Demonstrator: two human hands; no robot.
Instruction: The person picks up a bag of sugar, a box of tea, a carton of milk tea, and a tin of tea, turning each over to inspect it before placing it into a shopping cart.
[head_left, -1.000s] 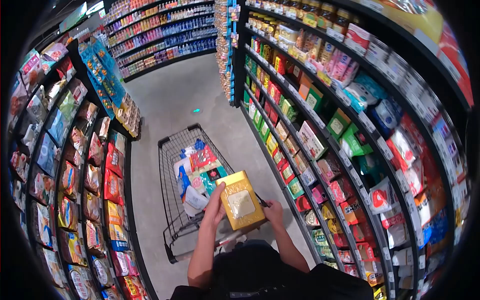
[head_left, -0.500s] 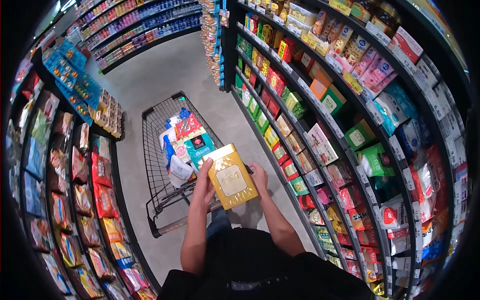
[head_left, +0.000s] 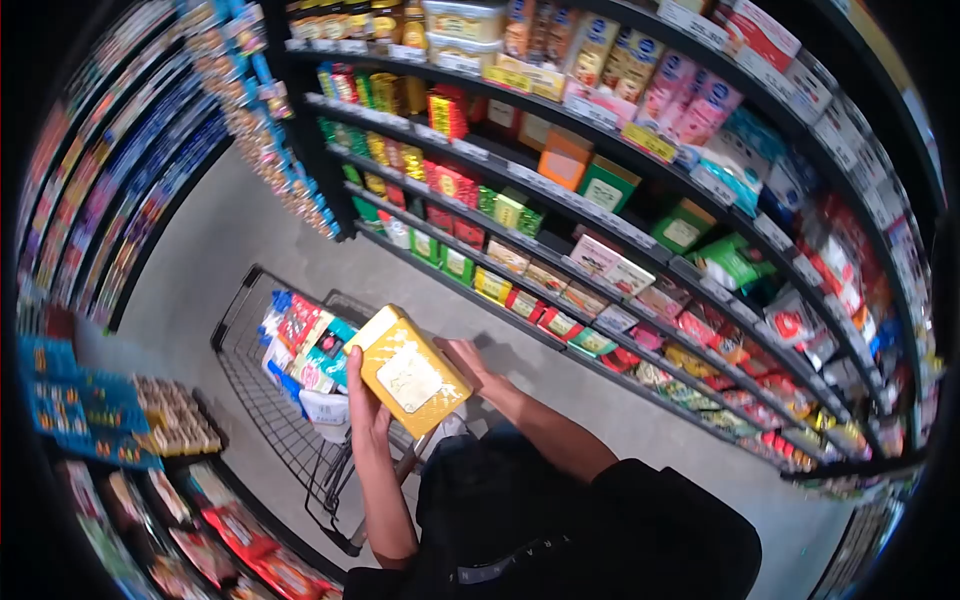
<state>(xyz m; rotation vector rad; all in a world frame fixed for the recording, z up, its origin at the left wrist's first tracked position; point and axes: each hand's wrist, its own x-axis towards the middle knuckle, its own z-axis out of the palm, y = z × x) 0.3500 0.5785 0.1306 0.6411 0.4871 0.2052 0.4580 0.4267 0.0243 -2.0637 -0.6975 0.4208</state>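
A shiny gold tin [head_left: 410, 385] with a pale label on its front is held tilted before my body. My left hand [head_left: 367, 405] grips its left side, thumb along the edge. At the opposite side, my right hand [head_left: 466, 366] is closed on the tin, with its fingers partly hidden behind it. Beyond the tin stands a wire shopping cart [head_left: 245, 370]. Bagged goods lie in it, among them a red packet [head_left: 300, 322], a teal packet [head_left: 333, 340] and a white bag [head_left: 326, 412].
A long shelf unit [head_left: 540, 185] of boxes and bags curves along the right. Red bags fill a low shelf [head_left: 235, 530] at lower left, near a blue display [head_left: 80, 400]. Hanging packets [head_left: 265, 130] line the shelf end. Grey floor [head_left: 185, 270] runs between.
My view and body have turned to the right, so the right-hand shelves fill more of the frame. The tin stays in both hands and is tilted more. The cart appears further left.
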